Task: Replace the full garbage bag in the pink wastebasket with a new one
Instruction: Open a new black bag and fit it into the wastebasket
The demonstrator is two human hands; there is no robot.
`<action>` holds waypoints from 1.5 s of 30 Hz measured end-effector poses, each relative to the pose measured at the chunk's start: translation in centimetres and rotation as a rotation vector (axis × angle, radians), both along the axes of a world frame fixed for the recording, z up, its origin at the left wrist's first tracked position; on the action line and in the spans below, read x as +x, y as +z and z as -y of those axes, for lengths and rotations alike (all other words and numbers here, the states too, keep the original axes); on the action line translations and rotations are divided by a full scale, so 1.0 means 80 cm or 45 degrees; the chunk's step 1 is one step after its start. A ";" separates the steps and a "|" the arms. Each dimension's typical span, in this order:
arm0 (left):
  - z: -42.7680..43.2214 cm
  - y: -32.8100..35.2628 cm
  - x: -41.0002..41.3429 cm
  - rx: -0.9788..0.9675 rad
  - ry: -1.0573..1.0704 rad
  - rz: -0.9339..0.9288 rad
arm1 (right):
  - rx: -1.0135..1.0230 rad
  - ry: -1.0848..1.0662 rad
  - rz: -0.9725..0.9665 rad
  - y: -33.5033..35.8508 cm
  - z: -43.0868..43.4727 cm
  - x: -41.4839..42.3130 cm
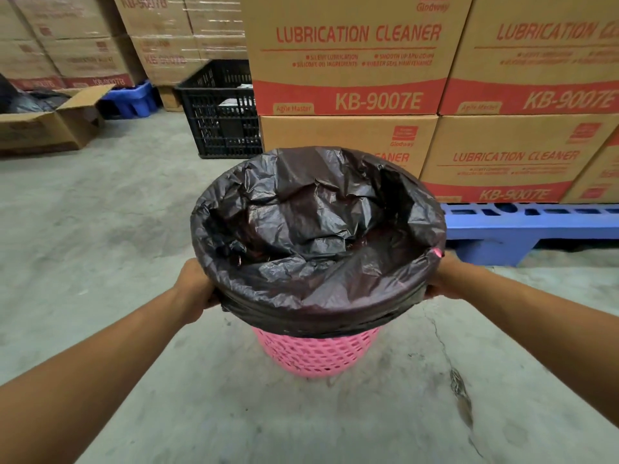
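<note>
A pink lattice wastebasket (316, 354) is in the centre of the view, held up above the concrete floor. A crumpled black garbage bag (318, 229) lines it, folded down over the rim so that only the lower pink wall shows. My left hand (196, 286) grips the bag-covered rim on the left side. My right hand (443, 279) grips the rim on the right side, partly hidden behind the bag. The inside of the bag is dark and wrinkled, and I cannot make out its contents.
Stacked cardboard boxes (348, 58) marked LUBRICATION CLEANER stand on a blue pallet (522, 226) just behind the basket. A black plastic crate (221, 112) sits at centre left. An open cardboard box (50, 122) holding dark bags lies far left. The concrete floor (83, 229) is cracked at lower right.
</note>
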State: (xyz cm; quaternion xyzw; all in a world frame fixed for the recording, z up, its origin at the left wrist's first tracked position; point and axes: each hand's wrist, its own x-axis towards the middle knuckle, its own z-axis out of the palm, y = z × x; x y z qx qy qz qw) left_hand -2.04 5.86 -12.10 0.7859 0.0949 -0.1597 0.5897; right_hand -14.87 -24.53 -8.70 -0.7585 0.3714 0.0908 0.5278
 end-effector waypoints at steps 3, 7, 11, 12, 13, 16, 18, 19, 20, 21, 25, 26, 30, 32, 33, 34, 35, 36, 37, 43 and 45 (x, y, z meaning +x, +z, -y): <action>-0.027 0.021 0.035 0.180 0.137 0.078 | -0.191 0.062 -0.114 0.025 0.034 0.003; -0.027 0.111 0.044 0.425 0.236 0.659 | -0.756 -0.280 0.365 0.097 0.074 0.013; 0.035 0.176 -0.005 0.551 -0.368 1.193 | -0.863 -0.124 0.809 0.163 0.041 0.021; 0.055 0.177 -0.016 0.622 -0.537 1.289 | -0.868 -0.029 0.847 0.169 0.022 0.025; 0.073 0.172 -0.022 0.718 -0.698 1.353 | -0.930 0.089 0.853 0.166 0.007 0.033; 0.117 0.141 -0.022 1.191 -1.153 1.277 | -1.186 0.644 0.545 0.133 -0.023 0.060; 0.134 0.116 -0.017 1.545 -1.438 0.914 | -1.324 1.085 0.010 0.101 -0.030 0.074; 0.140 0.105 -0.013 1.672 -1.550 0.675 | -1.413 1.257 -0.255 0.086 -0.033 0.078; 0.145 0.095 -0.008 1.736 -1.633 0.441 | -1.470 1.384 -0.446 0.073 -0.034 0.084; 0.148 0.089 -0.006 1.748 -1.703 0.259 | -1.430 1.461 -0.582 0.062 -0.035 0.088; 0.147 0.057 0.017 1.716 -1.812 -0.177 | -1.130 1.553 -0.775 0.047 -0.033 0.098; 0.144 0.053 0.020 1.695 -1.817 -0.264 | -1.102 1.553 -0.756 0.048 -0.032 0.099; 0.138 0.072 0.021 1.449 -1.692 -0.003 | -1.042 1.452 -0.506 0.067 -0.037 0.091; 0.137 0.098 0.027 1.299 -1.567 0.318 | -1.026 1.377 -0.320 0.094 -0.040 0.084; 0.137 0.109 0.029 1.221 -1.540 0.377 | -1.000 1.367 -0.230 0.107 -0.045 0.079; 0.135 0.115 0.032 1.201 -1.561 0.337 | -0.927 1.370 -0.166 0.117 -0.051 0.075; 0.131 0.116 0.033 1.247 -1.627 0.193 | -0.807 1.386 -0.163 0.123 -0.059 0.071; 0.127 0.112 0.032 1.346 -1.722 -0.044 | -0.688 1.436 -0.230 0.120 -0.068 0.066; 0.125 0.104 0.027 1.496 -1.816 -0.307 | -0.633 1.536 -0.364 0.111 -0.079 0.060; 0.131 0.103 -0.008 1.701 -1.762 -0.190 | -0.927 1.726 -0.687 0.075 -0.094 0.046; 0.134 0.119 -0.001 1.548 -1.622 0.121 | -0.907 1.559 -0.505 0.095 -0.081 0.054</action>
